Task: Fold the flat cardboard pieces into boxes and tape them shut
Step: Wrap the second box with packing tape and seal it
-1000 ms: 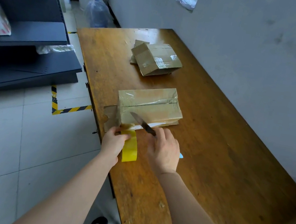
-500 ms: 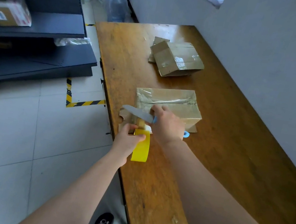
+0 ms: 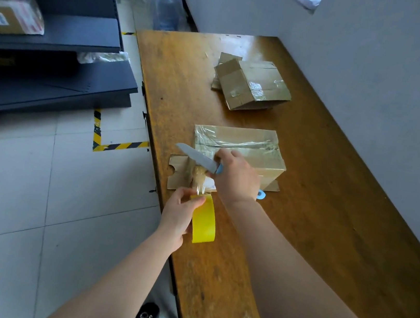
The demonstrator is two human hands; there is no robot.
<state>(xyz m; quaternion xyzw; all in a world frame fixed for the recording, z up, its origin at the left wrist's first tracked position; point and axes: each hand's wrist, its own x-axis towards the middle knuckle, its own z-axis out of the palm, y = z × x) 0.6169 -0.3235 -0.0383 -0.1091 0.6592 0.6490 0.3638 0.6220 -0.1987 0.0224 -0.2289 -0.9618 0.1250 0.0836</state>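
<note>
Gripping the yellow tape roll (image 3: 204,223), the left hand (image 3: 177,216) has its fingers and thumb curled round the roll's upper rim at the table's left edge. A strip of clear tape (image 3: 198,181) runs taut from the roll up to the near side of the cardboard box (image 3: 243,147). The right hand (image 3: 237,179) is closed round the blue handle of a knife (image 3: 198,157), whose blade points left and lies across the strip close to the box; whether the edge touches the tape cannot be told.

The box stands folded up on the wooden table (image 3: 331,217), its top seam covered by glossy tape. It rests on a flat cardboard piece (image 3: 178,173) that juts out beneath it to the left and right. Farther along the table, well apart, a second taped box (image 3: 255,86) sits tilted on another flat piece (image 3: 226,58).

Left of the table, on the tiled floor (image 3: 33,200), stand dark shelves (image 3: 58,35) carrying a parcel (image 3: 6,17). A black-and-yellow hazard strip (image 3: 118,145) marks the floor, and a large water bottle (image 3: 165,10) stands by the wall.
</note>
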